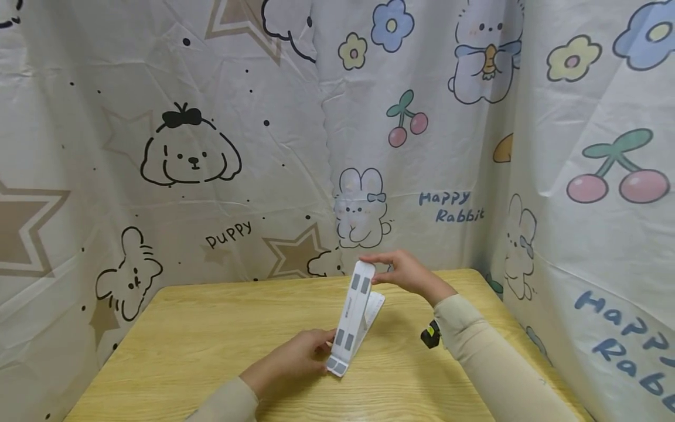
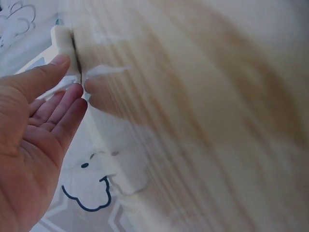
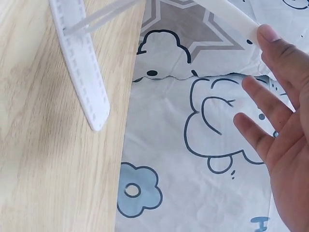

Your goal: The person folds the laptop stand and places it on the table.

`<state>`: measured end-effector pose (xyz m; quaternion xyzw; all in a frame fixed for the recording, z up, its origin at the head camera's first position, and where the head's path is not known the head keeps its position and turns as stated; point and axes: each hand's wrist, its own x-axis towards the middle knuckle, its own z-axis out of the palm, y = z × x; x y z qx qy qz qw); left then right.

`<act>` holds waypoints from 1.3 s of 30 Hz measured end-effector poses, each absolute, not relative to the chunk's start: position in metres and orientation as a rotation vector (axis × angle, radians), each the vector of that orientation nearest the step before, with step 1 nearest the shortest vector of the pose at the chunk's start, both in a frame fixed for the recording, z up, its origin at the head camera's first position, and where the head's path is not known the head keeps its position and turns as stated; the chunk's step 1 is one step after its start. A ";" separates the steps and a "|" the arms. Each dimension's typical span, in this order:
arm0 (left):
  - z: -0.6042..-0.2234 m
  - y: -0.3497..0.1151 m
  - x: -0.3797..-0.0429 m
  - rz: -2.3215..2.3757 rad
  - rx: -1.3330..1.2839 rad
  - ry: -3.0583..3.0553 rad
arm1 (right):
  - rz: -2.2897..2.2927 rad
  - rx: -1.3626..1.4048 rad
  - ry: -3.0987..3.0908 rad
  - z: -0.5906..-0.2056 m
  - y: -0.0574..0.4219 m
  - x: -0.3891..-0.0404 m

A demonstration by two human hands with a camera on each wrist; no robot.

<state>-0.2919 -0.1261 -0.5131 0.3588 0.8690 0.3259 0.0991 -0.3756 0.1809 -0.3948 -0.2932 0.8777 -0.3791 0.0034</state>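
A white folding laptop stand (image 1: 350,316) with grey pads leans upward over the table, its two parts spread apart. At its low front end my left hand (image 1: 302,356) grips the edge; in the left wrist view the thumb (image 2: 57,66) lies on the white end (image 2: 63,38). My right hand (image 1: 410,275) pinches the raised top end between thumb and fingers. The right wrist view shows the slotted lower part (image 3: 86,72) near the wood surface, joined by a thin strut, while two fingers (image 3: 263,99) of that hand extend free of the stand.
The stand is over a yellow wood-grain table (image 1: 211,340). A small black object (image 1: 430,335) with a yellow-green patch shows beside the right sleeve. Printed curtains (image 1: 285,193) enclose the back and sides.
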 end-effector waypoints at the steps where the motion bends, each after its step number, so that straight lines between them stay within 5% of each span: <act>1: -0.513 -0.126 -0.291 0.964 1.063 2.577 | -1.183 -0.929 2.746 -0.395 0.181 -0.376; 14: -0.507 -0.101 -0.276 0.824 0.826 2.791 | -1.159 -0.959 2.706 -0.390 0.183 -0.379; 39: -0.511 -0.107 -0.297 0.904 0.797 2.639 | -1.061 -0.829 2.823 -0.387 0.199 -0.372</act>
